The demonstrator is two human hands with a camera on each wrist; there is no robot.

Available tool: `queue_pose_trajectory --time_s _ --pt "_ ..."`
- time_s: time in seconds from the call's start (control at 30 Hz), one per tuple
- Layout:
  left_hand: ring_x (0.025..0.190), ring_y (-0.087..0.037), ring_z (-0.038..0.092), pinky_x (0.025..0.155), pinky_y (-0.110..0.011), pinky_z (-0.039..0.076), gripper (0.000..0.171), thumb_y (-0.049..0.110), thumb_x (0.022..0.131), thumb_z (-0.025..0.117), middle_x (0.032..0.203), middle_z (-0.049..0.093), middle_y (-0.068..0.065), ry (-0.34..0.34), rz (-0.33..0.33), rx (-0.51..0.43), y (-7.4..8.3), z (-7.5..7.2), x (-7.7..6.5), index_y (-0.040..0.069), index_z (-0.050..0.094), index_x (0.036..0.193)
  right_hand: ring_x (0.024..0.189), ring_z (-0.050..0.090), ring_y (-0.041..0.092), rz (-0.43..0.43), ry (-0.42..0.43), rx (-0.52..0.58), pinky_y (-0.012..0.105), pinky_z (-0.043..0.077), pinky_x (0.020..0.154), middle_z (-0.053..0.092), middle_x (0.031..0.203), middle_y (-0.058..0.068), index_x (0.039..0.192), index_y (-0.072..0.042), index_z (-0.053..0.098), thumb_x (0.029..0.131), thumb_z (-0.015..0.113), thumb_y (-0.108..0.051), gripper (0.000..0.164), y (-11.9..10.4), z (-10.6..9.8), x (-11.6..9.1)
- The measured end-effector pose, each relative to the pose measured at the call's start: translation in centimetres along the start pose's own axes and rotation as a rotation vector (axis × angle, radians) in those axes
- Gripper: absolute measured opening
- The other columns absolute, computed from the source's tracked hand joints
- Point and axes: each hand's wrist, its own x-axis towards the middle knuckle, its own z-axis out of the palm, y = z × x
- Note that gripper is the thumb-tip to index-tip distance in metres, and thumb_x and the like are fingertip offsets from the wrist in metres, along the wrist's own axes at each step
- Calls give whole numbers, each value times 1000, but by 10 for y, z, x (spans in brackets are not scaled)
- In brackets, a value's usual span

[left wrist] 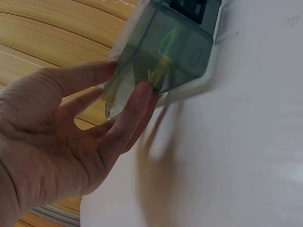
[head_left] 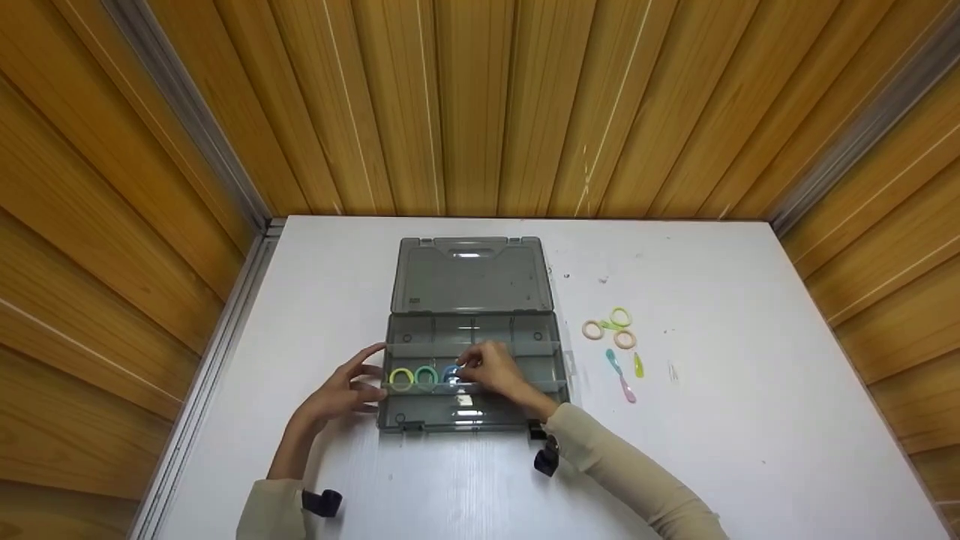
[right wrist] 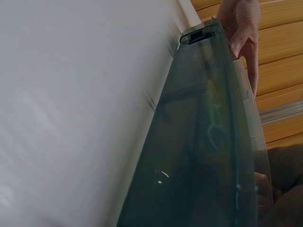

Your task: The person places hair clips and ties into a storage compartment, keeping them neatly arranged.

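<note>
Blue ring [head_left: 451,373] in the middle row of the grey box [head_left: 427,412], third in line to the right of a yellow ring [head_left: 401,369] and a teal ring [head_left: 426,367]. The fingers of the right hand [head_left: 493,367] appear to pinch it by its right side; the exact contact is partly hidden, and the right wrist view shows chiefly the box wall. The ring is probably light, soft and elastic, hard to damage; a fingertip pinch on the band should suffice, and a squeeze would likely deform it. The fingers of the left hand [head_left: 341,388] are spread wide, touching the box's left end. The box looks stiff, smooth and thin-walled, perhaps apt to slide on the bench [head_left: 720,465]; its end walls offer the surest hold.

Obstacles: a far divider [head_left: 525,349] and a near divider [head_left: 547,387], both clear and easily overlooked, bound the row; the right forearm crosses the near one. The lid [head_left: 472,281] is folded back, away from the hands.

Right of the box: a lime ring [head_left: 620,308], two peach rings [head_left: 584,330], a teal-and-pink clip [head_left: 616,366], a green clip [head_left: 639,365] and thin pins [head_left: 673,372], apparently the hardest pieces to pick up.
</note>
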Motion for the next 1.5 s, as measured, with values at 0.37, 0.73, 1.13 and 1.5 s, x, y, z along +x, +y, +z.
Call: queue_pose_trajectory --time_s 0.37,0.73,1.13,1.5 --pt "110 -29 66 89 -52 61 84 6 95 71 141 43 -36 -8 4 10 0 0 0 13 22 163 82 74 25 -24 -76 94 21 58 70 78 98 18 102 3 77 91 74 -6 15 3 -9 -3" --pt "113 -31 66 90 -52 60 85 8 94 72 142 43 -36 -16 5 19 -1 3 3 13 22 163 84 75 32 -4 -71 226 36 64 73 75 107 23 115 6 72 94 72 -9 26 1 -57 -18" --pt "110 -30 68 89 -52 61 87 7 93 73 141 45 -35 0 -3 11 1 3 3 16 23 163 76 75 15 5 144 196 30 62 66 72 106 31 117 10 70 95 70 -4 26 31 -141 -40" --pt "114 -31 66 90 -51 61 85 7 95 71 143 43 -35 5 -22 -13 -1 0 0 17 21 164 84 74 12 203 353 194 25 62 71 73 109 28 120 12 68 96 72 -12 34 109 -194 -53"
